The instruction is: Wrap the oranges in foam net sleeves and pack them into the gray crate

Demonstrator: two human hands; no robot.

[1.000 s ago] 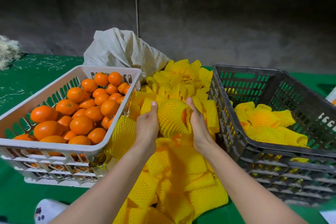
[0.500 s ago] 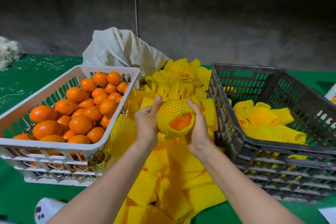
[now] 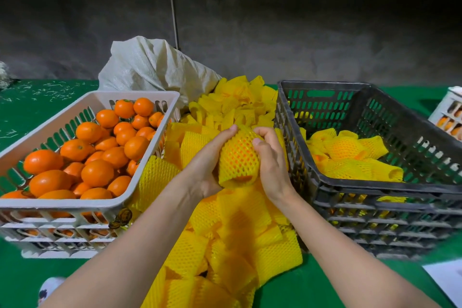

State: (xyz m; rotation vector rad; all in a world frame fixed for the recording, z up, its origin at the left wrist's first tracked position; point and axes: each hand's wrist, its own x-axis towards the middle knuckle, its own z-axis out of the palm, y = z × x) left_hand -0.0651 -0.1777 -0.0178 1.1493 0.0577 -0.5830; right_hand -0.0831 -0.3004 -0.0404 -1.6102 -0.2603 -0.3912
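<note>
An orange inside a yellow foam net sleeve [image 3: 238, 157] sits between both hands, above a heap of loose yellow sleeves [image 3: 225, 237]. My left hand [image 3: 206, 165] grips its left side, fingers curled round it. My right hand [image 3: 270, 160] grips the right side, thumb on the net. The sleeve's open end faces me and a strip of orange shows there. A white crate [image 3: 140, 190] of bare oranges [image 3: 97, 172] stands on the left. The gray crate [image 3: 332, 182] on the right holds several wrapped oranges [image 3: 350, 155].
A white woven sack [image 3: 155, 70] lies behind the sleeve heap. Everything stands on a green table cover [image 3: 30, 107]. Another white crate with oranges [image 3: 450, 117] shows at the far right edge. A white sheet [image 3: 447, 280] lies at the lower right.
The sleeve has been pulled further over the orange: the large bare patch seen half a second ago is now covered. Both hands have turned the fruit and sit closer to me.
</note>
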